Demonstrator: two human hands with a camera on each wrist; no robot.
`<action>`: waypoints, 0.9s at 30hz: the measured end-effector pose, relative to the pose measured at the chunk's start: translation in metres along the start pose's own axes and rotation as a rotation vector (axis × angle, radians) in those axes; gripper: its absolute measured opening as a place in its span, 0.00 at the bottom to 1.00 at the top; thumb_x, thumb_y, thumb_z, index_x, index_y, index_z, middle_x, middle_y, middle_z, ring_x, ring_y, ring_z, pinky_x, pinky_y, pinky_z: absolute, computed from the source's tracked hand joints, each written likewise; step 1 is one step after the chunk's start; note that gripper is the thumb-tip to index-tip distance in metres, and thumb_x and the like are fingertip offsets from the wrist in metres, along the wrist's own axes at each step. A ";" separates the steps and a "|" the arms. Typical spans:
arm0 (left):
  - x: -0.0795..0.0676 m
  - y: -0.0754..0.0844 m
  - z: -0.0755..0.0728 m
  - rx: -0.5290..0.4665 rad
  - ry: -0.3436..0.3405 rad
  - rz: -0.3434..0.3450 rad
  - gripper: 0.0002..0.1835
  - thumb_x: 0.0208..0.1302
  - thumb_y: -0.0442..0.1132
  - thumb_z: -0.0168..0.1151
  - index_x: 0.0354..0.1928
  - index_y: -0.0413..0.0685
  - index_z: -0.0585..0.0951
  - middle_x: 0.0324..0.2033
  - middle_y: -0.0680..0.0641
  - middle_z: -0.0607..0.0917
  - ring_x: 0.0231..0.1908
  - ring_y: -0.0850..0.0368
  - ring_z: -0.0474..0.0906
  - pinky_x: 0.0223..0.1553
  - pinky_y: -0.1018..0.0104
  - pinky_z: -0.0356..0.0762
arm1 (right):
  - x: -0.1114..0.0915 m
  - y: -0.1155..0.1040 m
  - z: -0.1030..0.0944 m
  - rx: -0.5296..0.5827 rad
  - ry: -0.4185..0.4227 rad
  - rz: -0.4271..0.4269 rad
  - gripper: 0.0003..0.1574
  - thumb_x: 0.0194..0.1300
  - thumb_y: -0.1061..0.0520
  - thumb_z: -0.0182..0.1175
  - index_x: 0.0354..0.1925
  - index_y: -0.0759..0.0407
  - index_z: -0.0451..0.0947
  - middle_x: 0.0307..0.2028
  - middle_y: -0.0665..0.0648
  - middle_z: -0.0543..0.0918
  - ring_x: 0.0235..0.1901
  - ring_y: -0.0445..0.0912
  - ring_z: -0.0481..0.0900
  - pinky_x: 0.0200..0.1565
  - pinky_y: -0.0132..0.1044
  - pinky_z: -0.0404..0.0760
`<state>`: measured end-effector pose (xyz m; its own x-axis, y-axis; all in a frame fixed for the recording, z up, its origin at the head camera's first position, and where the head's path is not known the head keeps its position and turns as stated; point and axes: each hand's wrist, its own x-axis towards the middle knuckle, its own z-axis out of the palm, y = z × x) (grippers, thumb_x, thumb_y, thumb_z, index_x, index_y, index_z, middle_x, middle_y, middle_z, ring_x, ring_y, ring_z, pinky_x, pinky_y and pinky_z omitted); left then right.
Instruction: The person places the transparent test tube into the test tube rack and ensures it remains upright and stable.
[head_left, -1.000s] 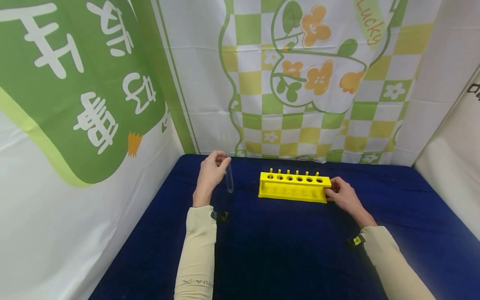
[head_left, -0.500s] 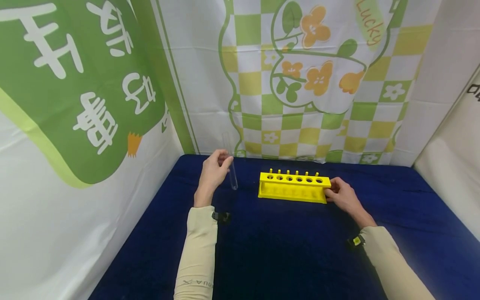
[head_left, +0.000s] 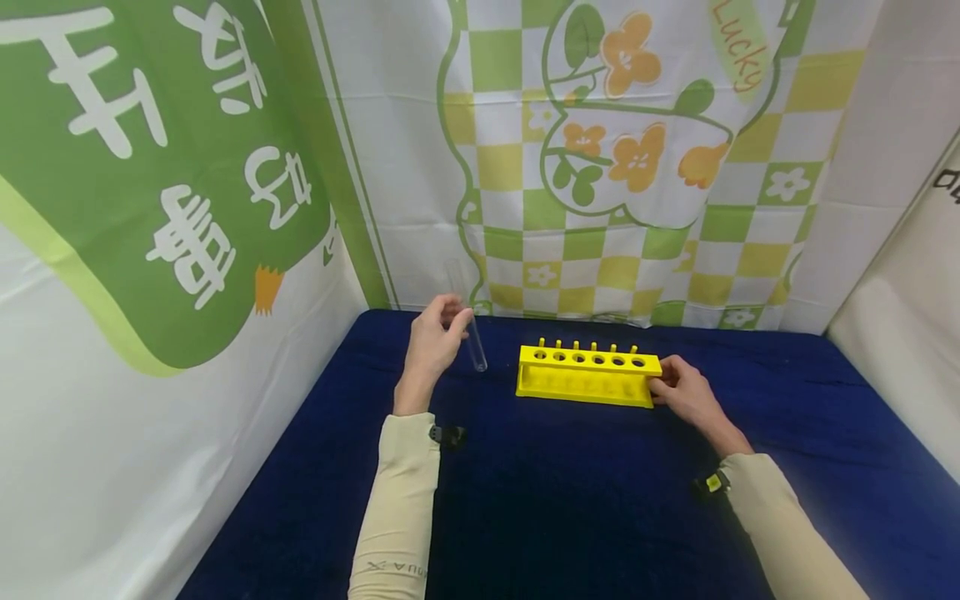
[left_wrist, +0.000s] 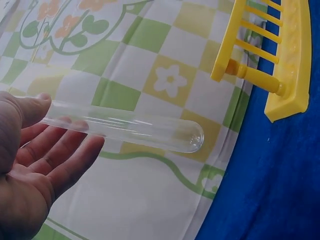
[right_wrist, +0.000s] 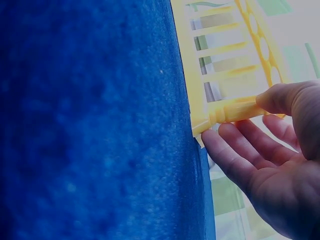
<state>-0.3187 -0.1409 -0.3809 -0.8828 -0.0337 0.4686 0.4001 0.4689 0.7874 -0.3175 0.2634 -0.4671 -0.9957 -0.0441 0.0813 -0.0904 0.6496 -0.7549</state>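
Note:
My left hand (head_left: 437,343) pinches a clear glass test tube (left_wrist: 150,131) between thumb and fingers. The tube is held up off the table, slightly tilted, its rounded closed end pointing down and to the right. To its right, a yellow test tube rack (head_left: 585,387) stands on the blue cloth, with a row of round holes along its top bar and several pegs behind. At the rack's right end, my right hand (head_left: 686,392) grips the end post (right_wrist: 237,109) with thumb and fingers. No tube shows in the rack's holes.
A dark blue cloth (head_left: 570,500) covers the table. Behind it hangs a white curtain (head_left: 517,242) with green and yellow checks. Another printed cloth (head_left: 300,333) hangs along the left side.
My left hand has moved a little right and up with the test tube, bringing the tube's lower end nearer the rack. The tube tilts more. My right hand and the rack have stayed put.

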 end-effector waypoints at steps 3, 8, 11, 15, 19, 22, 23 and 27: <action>0.000 0.001 0.003 -0.008 0.006 0.024 0.18 0.72 0.44 0.57 0.58 0.43 0.75 0.48 0.42 0.83 0.45 0.50 0.85 0.40 0.65 0.85 | 0.000 0.000 0.001 0.004 -0.002 -0.001 0.18 0.70 0.60 0.54 0.54 0.68 0.67 0.49 0.71 0.77 0.48 0.60 0.80 0.42 0.45 0.87; 0.000 0.004 0.008 -0.007 0.011 0.068 0.17 0.72 0.42 0.58 0.56 0.40 0.76 0.45 0.42 0.84 0.43 0.50 0.85 0.39 0.66 0.85 | 0.000 0.000 0.001 0.007 -0.001 -0.009 0.18 0.71 0.59 0.55 0.54 0.67 0.67 0.48 0.70 0.77 0.47 0.60 0.81 0.41 0.44 0.87; 0.000 0.008 0.011 0.004 0.010 0.084 0.17 0.72 0.42 0.57 0.57 0.39 0.76 0.45 0.42 0.84 0.42 0.51 0.85 0.38 0.66 0.85 | 0.000 0.001 0.001 0.005 -0.001 -0.011 0.18 0.71 0.59 0.55 0.54 0.67 0.67 0.48 0.71 0.77 0.47 0.60 0.81 0.41 0.44 0.87; -0.002 0.014 0.015 0.002 0.005 0.094 0.17 0.72 0.41 0.57 0.57 0.39 0.76 0.45 0.43 0.84 0.42 0.51 0.85 0.38 0.66 0.85 | 0.000 0.001 0.000 0.004 0.000 -0.011 0.18 0.71 0.59 0.55 0.54 0.67 0.67 0.48 0.71 0.77 0.47 0.61 0.80 0.41 0.45 0.87; -0.002 0.019 0.019 0.007 0.004 0.104 0.16 0.72 0.41 0.57 0.56 0.41 0.76 0.45 0.43 0.84 0.41 0.52 0.85 0.38 0.66 0.85 | 0.000 0.001 0.001 0.007 0.006 -0.013 0.18 0.70 0.58 0.55 0.53 0.66 0.68 0.48 0.70 0.78 0.47 0.60 0.81 0.40 0.44 0.87; -0.003 0.021 0.022 0.013 0.000 0.116 0.15 0.72 0.41 0.58 0.55 0.42 0.76 0.44 0.44 0.84 0.40 0.53 0.85 0.38 0.67 0.85 | 0.000 0.001 0.001 0.007 0.005 -0.020 0.18 0.70 0.58 0.55 0.53 0.67 0.68 0.48 0.70 0.78 0.47 0.60 0.81 0.40 0.45 0.87; -0.003 0.022 0.023 0.011 -0.001 0.123 0.15 0.71 0.41 0.58 0.55 0.42 0.76 0.44 0.43 0.84 0.40 0.53 0.85 0.37 0.67 0.85 | 0.000 0.000 0.000 0.009 0.006 -0.020 0.18 0.70 0.58 0.55 0.53 0.67 0.68 0.48 0.70 0.78 0.47 0.61 0.81 0.40 0.45 0.87; -0.004 0.026 0.028 0.006 -0.005 0.150 0.15 0.71 0.41 0.59 0.55 0.41 0.76 0.43 0.43 0.84 0.40 0.53 0.85 0.37 0.68 0.85 | -0.001 0.000 -0.001 0.010 0.000 -0.016 0.18 0.70 0.59 0.54 0.54 0.67 0.67 0.49 0.71 0.77 0.48 0.61 0.81 0.41 0.46 0.87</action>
<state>-0.3117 -0.1038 -0.3738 -0.8146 0.0417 0.5786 0.5260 0.4737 0.7063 -0.3164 0.2641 -0.4671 -0.9942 -0.0540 0.0933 -0.1062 0.6412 -0.7600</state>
